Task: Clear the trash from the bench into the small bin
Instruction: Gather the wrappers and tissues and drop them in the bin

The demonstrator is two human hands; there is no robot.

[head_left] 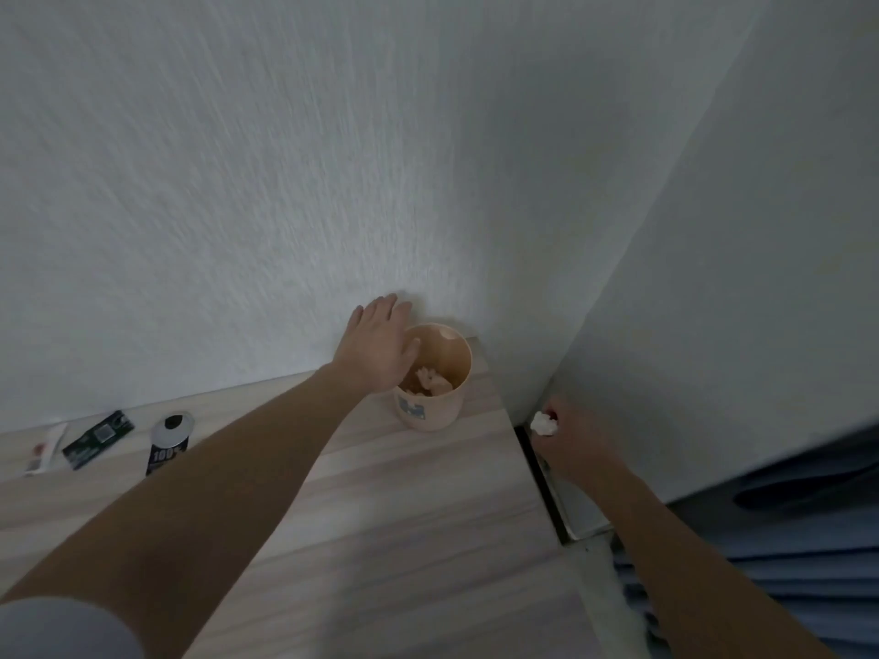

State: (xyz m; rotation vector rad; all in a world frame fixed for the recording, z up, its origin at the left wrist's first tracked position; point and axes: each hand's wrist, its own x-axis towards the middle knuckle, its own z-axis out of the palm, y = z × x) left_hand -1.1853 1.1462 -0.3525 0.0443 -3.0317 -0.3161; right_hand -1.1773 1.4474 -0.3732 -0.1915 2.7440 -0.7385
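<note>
A small peach-coloured bin (435,411) stands on the wooden bench (409,506) near the wall corner, with crumpled paper (430,382) inside it. My left hand (378,347) hovers over the bin's left rim with straight fingers, holding nothing. My right hand (568,442) is past the bench's right edge, low by the wall, and grips a crumpled white tissue (543,423).
On the bench's left lie a small white tube (45,449), a dark green packet (98,439) and a black tube with a white cap (169,442). A dark gap (542,478) runs between bench and right wall. Blue fabric (785,539) lies at the right.
</note>
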